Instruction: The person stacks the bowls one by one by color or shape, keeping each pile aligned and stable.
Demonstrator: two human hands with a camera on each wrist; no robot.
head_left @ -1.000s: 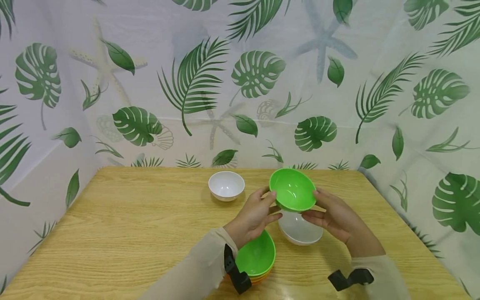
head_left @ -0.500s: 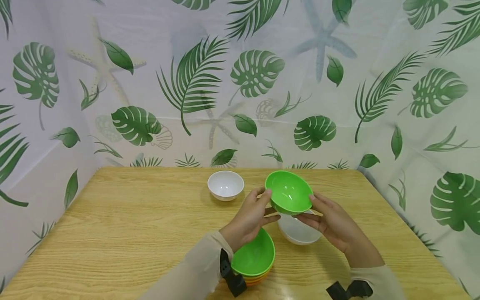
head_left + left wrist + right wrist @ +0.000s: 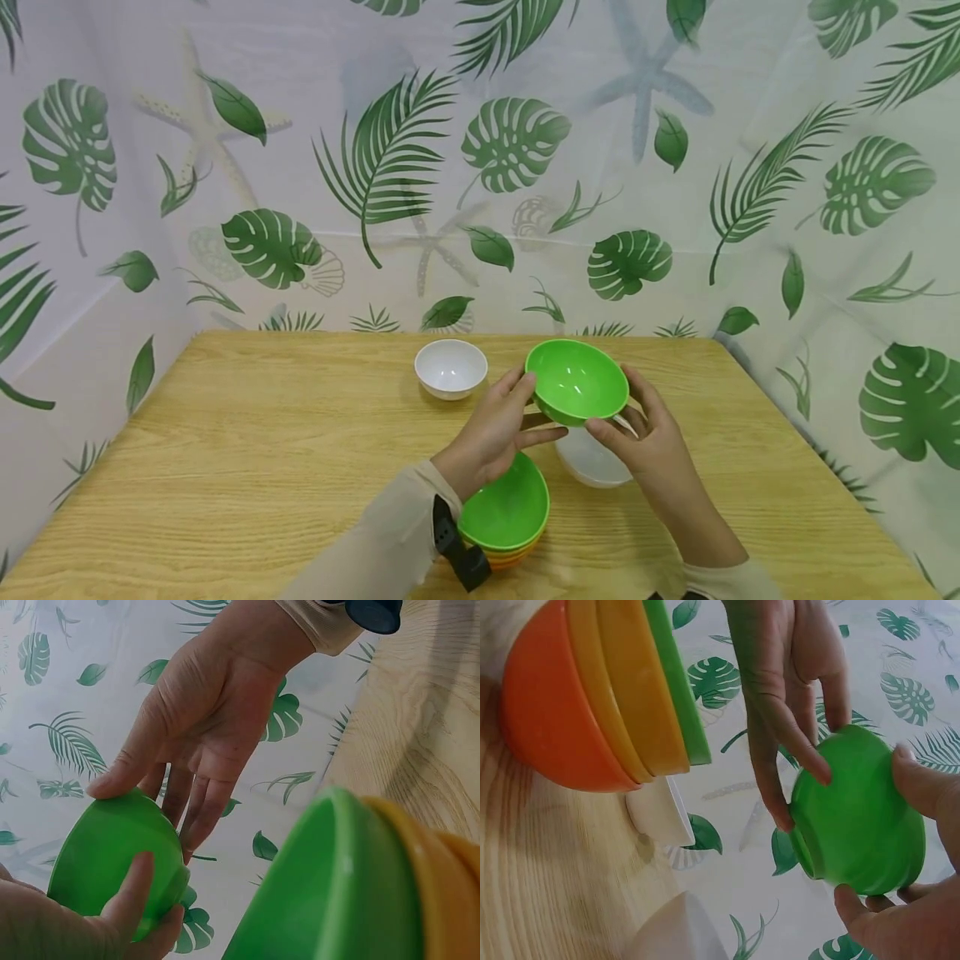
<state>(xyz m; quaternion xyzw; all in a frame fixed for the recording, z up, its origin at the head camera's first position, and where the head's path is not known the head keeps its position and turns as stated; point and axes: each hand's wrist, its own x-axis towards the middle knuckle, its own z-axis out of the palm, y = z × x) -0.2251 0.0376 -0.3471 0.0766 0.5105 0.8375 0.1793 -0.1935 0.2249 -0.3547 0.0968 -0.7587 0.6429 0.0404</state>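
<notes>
A bright green bowl [image 3: 576, 385] is held up in both hands, its inside tilted toward me. My left hand [image 3: 486, 435] grips it at the left, thumb on the rim and fingers spread below. At the right side my right hand [image 3: 660, 450] holds it, thumb near the lower edge and fingers round the back. Its green underside [image 3: 862, 817] shows in the right wrist view. Below it on the table is a white bowl [image 3: 591, 467], partly covered. Near my left wrist stands a stack of bowls, a green bowl [image 3: 508, 508] on top.
Another white bowl [image 3: 450, 372] sits toward the back of the wooden table [image 3: 285, 450]. Under the stack's green bowl are yellow-orange bowls [image 3: 634, 682] and an orange bowl [image 3: 551, 712]. A leaf-patterned cloth [image 3: 300, 167] hangs behind the table and at both sides.
The green bowl has shifted slightly left. My right hand has changed its hold: the thumb has come down to the lower edge and the fingers have gone to the back.
</notes>
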